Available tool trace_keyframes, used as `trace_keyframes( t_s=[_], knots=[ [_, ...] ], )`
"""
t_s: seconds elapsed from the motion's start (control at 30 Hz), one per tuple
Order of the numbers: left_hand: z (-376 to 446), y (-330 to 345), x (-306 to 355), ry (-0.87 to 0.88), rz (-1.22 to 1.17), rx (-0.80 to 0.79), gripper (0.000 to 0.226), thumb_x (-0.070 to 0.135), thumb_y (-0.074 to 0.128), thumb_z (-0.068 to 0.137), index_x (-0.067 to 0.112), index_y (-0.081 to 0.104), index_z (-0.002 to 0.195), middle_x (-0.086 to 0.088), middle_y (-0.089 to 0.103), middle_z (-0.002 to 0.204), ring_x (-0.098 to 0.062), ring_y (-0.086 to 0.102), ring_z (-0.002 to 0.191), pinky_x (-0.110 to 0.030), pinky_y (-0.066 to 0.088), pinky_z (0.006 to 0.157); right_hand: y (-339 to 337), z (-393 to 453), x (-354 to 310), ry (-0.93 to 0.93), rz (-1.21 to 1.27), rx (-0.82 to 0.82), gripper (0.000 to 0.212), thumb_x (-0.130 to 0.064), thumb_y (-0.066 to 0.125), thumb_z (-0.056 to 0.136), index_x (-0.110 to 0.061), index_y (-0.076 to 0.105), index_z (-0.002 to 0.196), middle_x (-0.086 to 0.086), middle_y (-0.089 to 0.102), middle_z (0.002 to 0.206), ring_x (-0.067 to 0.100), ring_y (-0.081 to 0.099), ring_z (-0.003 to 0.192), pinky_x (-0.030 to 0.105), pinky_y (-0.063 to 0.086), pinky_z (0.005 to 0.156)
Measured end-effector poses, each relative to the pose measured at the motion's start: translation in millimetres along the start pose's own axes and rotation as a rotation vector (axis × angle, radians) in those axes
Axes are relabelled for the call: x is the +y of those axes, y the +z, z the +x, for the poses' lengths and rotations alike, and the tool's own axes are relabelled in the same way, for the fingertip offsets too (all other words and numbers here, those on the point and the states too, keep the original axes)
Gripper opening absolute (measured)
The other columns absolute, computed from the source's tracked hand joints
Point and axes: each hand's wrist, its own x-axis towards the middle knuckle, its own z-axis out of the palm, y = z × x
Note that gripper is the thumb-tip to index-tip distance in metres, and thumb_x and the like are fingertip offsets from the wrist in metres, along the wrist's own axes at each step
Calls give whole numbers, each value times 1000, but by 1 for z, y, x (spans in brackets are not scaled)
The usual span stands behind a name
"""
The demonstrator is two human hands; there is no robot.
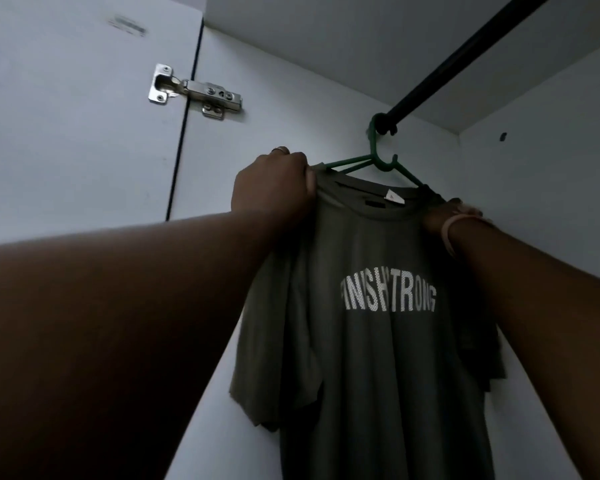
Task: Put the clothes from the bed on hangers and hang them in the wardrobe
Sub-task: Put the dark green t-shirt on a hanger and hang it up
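The green hanger (pixel 378 164) hooks over the black rail (pixel 465 60), right at the rail's end. My shirt (pixel 378 358) hangs below it. My left hand (pixel 274 185) pinches one shoulder, my right hand (pixel 444 213) grips the other, rail between them above.

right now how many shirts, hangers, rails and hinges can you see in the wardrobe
shirt: 1
hanger: 1
rail: 1
hinge: 1
total: 4
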Motion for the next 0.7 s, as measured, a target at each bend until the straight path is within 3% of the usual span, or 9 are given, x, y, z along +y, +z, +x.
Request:
trace_keyframes(
  t_s=[0.07,0.2,0.3,0.4,0.5,0.7],
  knots=[
    [-2,-16,-8,34,36,-4,31,34,40,100,16,65,97,-7,62,100,-31,61,91,-34,33,67,-5,-33,-22,9,39,161,59,-54,36,95,-17,44,139,19,42,142,42,41,129,53,33,110],
    [-14,-53,-32,98,56,-12,26,35,38,101,20,55,88,-4,58,92,-30,56,80,-34,33,64,-8,-110,-78,-324,162,359,37,-34,36,102,-10,57,122,18,55,125,39,56,114,45,46,94],
    [-29,-83,-60,89,86,-5,26,36,35,102,21,49,86,1,52,85,-27,48,70,-34,32,62,14,-166,-130,-523,257,356,27,-31,39,101,-12,58,102,16,65,108,37,61,99,37,41,74],
    [-46,-116,-88,57,118,-14,25,35,35,100,21,49,85,4,50,81,-27,49,68,-34,30,61,33,-225,-178,-561,377,338,22,-33,41,98,-18,52,86,5,61,84,34,57,81,33,34,63],
    [-65,-156,-121,18,146,-45,26,33,36,97,19,50,81,5,50,75,-24,49,64,-33,23,54,47,-280,-213,-509,522,249,27,-33,41,96,-19,43,73,-4,51,69,28,54,72,30,30,60],
    [-119,-245,-210,8,295,-90,25,36,40,96,22,47,76,5,45,66,-23,46,59,-30,18,50,74,-402,-285,-594,710,182,23,-35,44,97,-20,46,79,-6,53,71,25,49,67,28,30,62]
  ],
)
